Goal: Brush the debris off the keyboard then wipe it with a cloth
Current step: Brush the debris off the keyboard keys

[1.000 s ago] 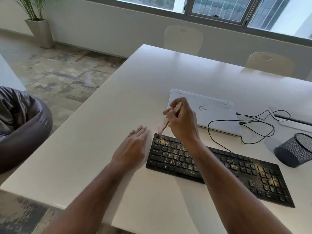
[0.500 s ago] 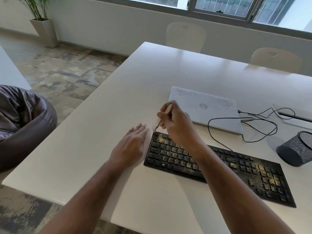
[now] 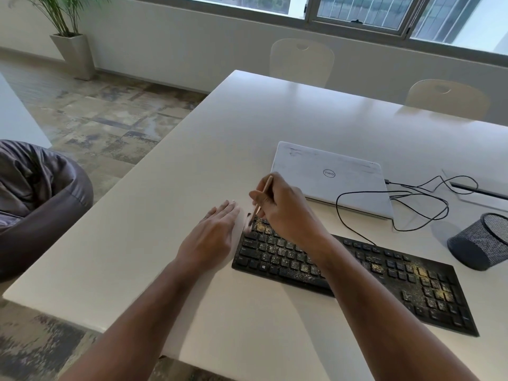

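Dipping lower, the brush (image 3: 263, 195) now meets the keyboard (image 3: 357, 273).

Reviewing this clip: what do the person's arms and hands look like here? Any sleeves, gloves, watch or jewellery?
Both forearms are bare as far as the frame shows, with no sleeve cuffs in view. The left hand and the right hand wear no gloves. No watch, bracelet or ring shows on either wrist or on the visible fingers. No markings are visible.

On the bench (image 3: 192, 160): keyboard (image 3: 384, 273) nearest, laptop (image 3: 343, 174) behind it, mesh cup (image 3: 481, 243) to its right, cable (image 3: 395, 213) between.
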The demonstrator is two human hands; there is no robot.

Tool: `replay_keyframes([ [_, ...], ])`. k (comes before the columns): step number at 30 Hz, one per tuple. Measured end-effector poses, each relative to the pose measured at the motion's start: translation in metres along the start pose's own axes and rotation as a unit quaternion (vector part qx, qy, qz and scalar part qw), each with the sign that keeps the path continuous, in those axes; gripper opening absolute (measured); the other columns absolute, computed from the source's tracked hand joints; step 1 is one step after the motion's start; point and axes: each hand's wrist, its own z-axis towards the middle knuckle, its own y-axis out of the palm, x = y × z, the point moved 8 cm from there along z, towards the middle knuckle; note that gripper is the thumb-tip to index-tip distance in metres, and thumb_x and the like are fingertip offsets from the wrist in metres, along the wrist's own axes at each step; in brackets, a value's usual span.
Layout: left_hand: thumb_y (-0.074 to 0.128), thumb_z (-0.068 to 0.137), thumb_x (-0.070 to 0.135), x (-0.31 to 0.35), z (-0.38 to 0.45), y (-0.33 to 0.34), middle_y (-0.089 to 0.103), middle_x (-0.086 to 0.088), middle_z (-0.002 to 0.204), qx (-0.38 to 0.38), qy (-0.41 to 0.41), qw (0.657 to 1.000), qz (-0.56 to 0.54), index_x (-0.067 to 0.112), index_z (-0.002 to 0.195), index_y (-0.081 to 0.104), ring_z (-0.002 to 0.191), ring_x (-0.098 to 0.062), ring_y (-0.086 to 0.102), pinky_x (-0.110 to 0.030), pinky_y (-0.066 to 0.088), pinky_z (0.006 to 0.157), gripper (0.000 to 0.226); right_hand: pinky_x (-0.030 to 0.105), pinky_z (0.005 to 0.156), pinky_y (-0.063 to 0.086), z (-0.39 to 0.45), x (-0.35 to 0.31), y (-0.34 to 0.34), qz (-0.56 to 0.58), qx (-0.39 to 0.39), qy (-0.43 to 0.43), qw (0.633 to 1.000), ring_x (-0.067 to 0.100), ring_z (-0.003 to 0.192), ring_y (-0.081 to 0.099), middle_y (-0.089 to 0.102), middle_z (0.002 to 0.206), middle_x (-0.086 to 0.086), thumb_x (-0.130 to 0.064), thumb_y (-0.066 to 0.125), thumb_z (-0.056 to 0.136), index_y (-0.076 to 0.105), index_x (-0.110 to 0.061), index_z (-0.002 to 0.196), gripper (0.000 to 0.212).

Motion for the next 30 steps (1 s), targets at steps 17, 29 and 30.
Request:
replay_keyframes([
  [17, 0.035, 0.102, 0.007, 0.000, 0.000, 0.001, 0.032, -0.002, 0.163, -0.009, -0.002, 1.000, 0.006, 0.010, 0.157, 0.035, 0.153, -0.005, 0.016, -0.019, 0.005, 0.123, 0.054, 0.052, 0.078, 0.061, -0.001, 0.003, 0.001, -0.011, -0.018, 0.009, 1.000, 0.024, 0.077, 0.073, 0.075, 0.088, 0.002, -0.036, 0.061, 0.106, 0.056, -0.020, 0.103, 0.017],
  [29, 0.024, 0.106, 0.040, -0.006, -0.003, 0.005, 0.009, -0.001, 0.170, -0.041, -0.065, 0.993, 0.084, 0.016, 0.162, 0.020, 0.156, -0.012, -0.006, -0.034, -0.003, 0.126, 0.061, 0.029, 0.078, 0.057, 0.011, 0.000, -0.014, -0.068, -0.039, -0.034, 0.996, 0.008, 0.093, 0.073, 0.075, 0.102, -0.007, -0.015, 0.054, 0.109, 0.059, -0.021, 0.099, 0.012],
  [30, 0.021, 0.106, 0.042, -0.006, -0.002, 0.007, 0.008, 0.000, 0.170, -0.049, -0.066, 0.992, 0.091, 0.016, 0.162, 0.017, 0.156, -0.011, -0.006, -0.033, -0.003, 0.126, 0.062, 0.026, 0.076, 0.056, 0.014, -0.001, -0.017, -0.062, -0.039, -0.036, 0.997, 0.006, 0.092, 0.073, 0.075, 0.100, -0.008, -0.011, 0.054, 0.108, 0.059, -0.018, 0.097, 0.013],
])
